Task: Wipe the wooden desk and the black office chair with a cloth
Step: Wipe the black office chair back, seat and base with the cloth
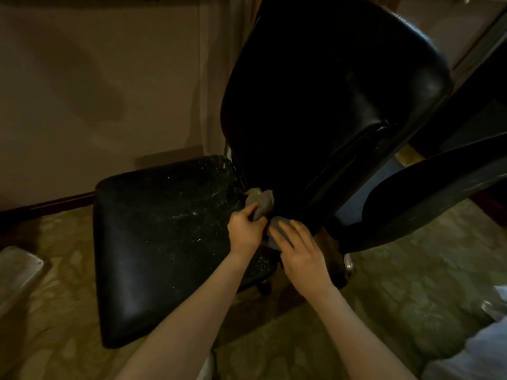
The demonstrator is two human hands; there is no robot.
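A left hand [247,229] is gripping a bunched grey cloth [260,200] at the three o'clock edge of the seat [164,237] of a black office chair [329,91]. The right hand [299,248], at the cloth's five o'clock, is pressing it with fairly straight fingers. White specks [192,213] are dotting the seat, so the chair looks part-done. The wooden desk's state cannot be told.

Black leather office chair [301,119]: one
Crumpled grey cloth [262,200]: one
Bare hands: two, left hand [245,233] and right hand [300,252]

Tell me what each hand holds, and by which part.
The left hand grips the grey cloth around its bunched middle, by the seat crease of the office chair. The right hand presses the cloth's lower end with straight fingers, gripping nothing.
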